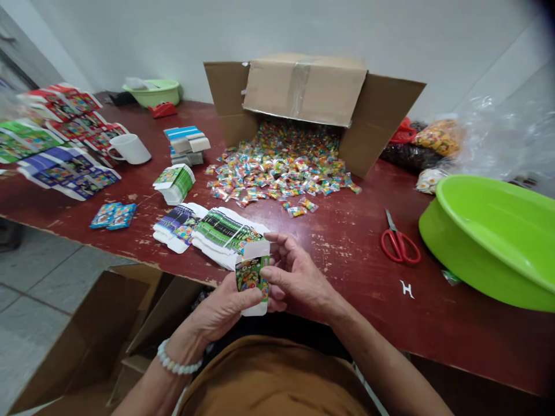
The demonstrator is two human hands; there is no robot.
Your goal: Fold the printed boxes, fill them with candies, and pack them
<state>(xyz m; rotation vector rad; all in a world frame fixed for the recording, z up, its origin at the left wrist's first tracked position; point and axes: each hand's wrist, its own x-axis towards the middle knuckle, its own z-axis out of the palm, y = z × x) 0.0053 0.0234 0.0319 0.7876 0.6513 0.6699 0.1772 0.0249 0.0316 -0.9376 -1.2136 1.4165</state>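
Observation:
Both my hands hold one small printed carton (252, 276) with white flaps, just in front of the red table's near edge. My left hand (225, 306) grips it from below and behind, thumb across its lower face. My right hand (297, 274) pinches its right side with thumb and fingers curled. Just beyond lie stacks of flat green and purple cartons (212, 231). A heap of small wrapped candies (277, 167) spills from a tipped cardboard box (307, 95) at the back.
Red scissors (399, 242) and a large green basin (489, 237) sit to the right. A white mug (129, 148), more carton stacks (56, 144), a small green bowl (152, 91) and a tape dispenser (162, 109) stand left. Open cardboard boxes (87, 341) sit on the floor below.

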